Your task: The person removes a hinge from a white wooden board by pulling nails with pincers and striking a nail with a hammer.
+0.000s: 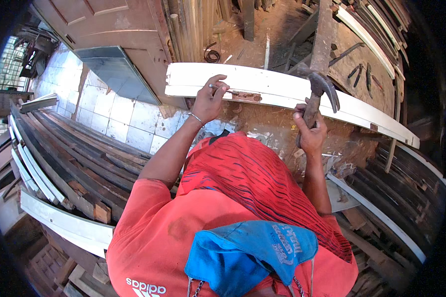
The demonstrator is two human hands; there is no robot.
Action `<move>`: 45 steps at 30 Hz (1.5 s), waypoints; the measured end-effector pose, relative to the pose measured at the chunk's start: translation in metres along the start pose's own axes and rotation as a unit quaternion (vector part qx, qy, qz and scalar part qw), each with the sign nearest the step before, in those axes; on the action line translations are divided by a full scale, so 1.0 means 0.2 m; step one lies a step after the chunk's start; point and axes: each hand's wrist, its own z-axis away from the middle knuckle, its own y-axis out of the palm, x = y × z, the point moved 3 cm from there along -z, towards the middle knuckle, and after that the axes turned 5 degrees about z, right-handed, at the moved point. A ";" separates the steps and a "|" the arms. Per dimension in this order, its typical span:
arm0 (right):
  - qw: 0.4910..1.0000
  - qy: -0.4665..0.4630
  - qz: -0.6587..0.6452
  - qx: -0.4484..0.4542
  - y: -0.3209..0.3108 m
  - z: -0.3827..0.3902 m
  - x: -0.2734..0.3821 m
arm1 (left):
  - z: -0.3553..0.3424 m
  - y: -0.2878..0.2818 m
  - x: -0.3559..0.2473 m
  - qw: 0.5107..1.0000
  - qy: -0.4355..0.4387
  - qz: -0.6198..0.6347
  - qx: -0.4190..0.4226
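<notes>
A long white wooden board [287, 83] lies across in front of me, with a patch of bare, reddish wood [247, 97] on its near edge. My left hand [209, 101] is closed at that edge, its fingers pinching a thin rod-like piece [233, 92] that points at the bare patch; its exact kind is too small to tell. In my right hand [312, 132] is a claw hammer, gripped by its wooden handle [310, 111]. The hammer's metal head [325, 90] is raised over the board, to the right of the bare patch.
Pliers [355, 74] and other hand tools lie on a wooden bench [339, 59] at the far right. A brown panelled door [109, 29] and a glass pane [116, 69] stand at the far left. Stacked dark planks [84, 148] fill the left; more timber [391, 183] lies right.
</notes>
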 end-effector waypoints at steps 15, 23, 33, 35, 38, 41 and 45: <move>0.984 0.134 0.014 0.115 0.13 0.11 0.22 | -0.04 0.11 -0.06 0.995 0.056 -0.074 -0.017; 0.949 0.192 0.069 0.239 0.13 0.11 0.21 | -0.01 0.09 -0.06 0.989 0.038 -0.102 -0.098; 0.955 0.192 0.046 0.221 0.16 0.12 0.24 | 0.00 0.02 0.12 0.978 -0.038 0.136 -0.151; 0.955 0.192 0.043 0.224 0.16 0.11 0.23 | -0.01 0.03 0.12 0.989 -0.003 0.090 -0.113; 0.956 0.190 0.038 0.219 0.17 0.11 0.25 | -0.02 0.04 0.09 0.993 0.001 0.058 -0.103; 0.959 0.177 0.050 0.217 0.18 0.11 0.28 | -0.03 0.05 0.09 0.993 0.008 0.038 -0.112; 0.959 0.175 0.061 0.216 0.18 0.10 0.27 | -0.01 0.07 -0.02 0.995 0.021 -0.005 -0.092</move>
